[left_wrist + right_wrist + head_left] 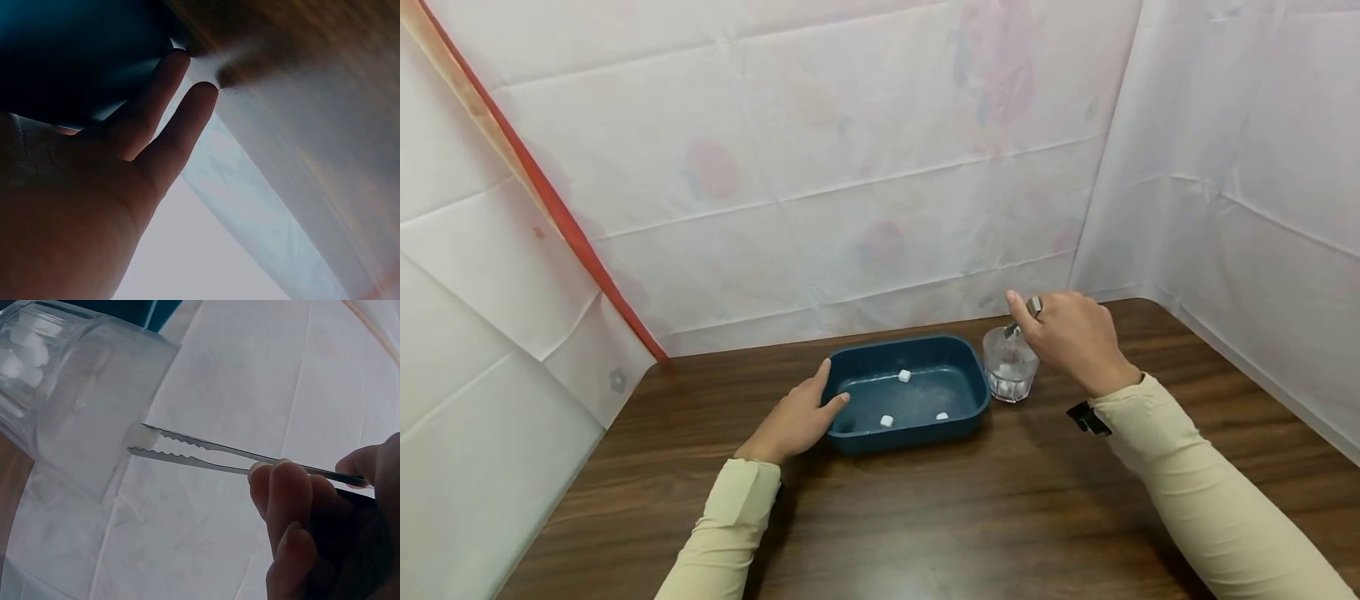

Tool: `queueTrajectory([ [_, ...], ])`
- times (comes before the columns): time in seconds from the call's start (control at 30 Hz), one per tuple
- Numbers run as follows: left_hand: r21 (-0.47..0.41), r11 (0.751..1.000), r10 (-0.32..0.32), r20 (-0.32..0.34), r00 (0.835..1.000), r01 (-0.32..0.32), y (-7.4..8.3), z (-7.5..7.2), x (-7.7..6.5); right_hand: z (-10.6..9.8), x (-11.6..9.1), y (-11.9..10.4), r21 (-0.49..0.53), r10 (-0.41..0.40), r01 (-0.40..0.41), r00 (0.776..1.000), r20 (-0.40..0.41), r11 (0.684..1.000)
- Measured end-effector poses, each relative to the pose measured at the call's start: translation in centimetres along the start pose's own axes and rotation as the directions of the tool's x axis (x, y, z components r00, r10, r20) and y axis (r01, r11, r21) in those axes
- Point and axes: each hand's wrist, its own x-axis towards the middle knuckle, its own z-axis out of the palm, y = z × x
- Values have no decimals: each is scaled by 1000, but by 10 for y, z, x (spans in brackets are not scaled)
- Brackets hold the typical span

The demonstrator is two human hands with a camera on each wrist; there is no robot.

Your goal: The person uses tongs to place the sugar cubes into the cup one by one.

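My right hand (1075, 340) grips small metal tongs (187, 460) with wavy-edged tips, which point down at the clear glass (1000, 350). Between the tips sits a white cube (141, 437), level with the glass's rim in the right wrist view. Several more white cubes (28, 347) lie at the bottom of the glass. My left hand (793, 421) holds the left end of a dark blue rectangular dish (910, 435), thumb over the rim and fingers along the outside. Inside the dish are three separate white cubes (905, 376).
Dish and glass stand close together on a dark wooden table (887, 517), the glass to the right. A whitish patterned sheet (850, 167) hangs behind the table and along both sides. A red strip (580, 242) runs down the sheet at the left.
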Motion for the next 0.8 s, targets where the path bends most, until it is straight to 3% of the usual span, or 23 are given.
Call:
queueTrajectory([
  [0.3, -12, 1000, 0, 15, 1000, 0, 1, 5, 1, 4, -3, 5, -18, 46, -45, 995, 91, 999],
  [0.8, 8, 1000, 13, 1, 1000, -13, -2, -4, 4, 9, 7, 4, -27, 74, -71, 986, 146, 997],
])
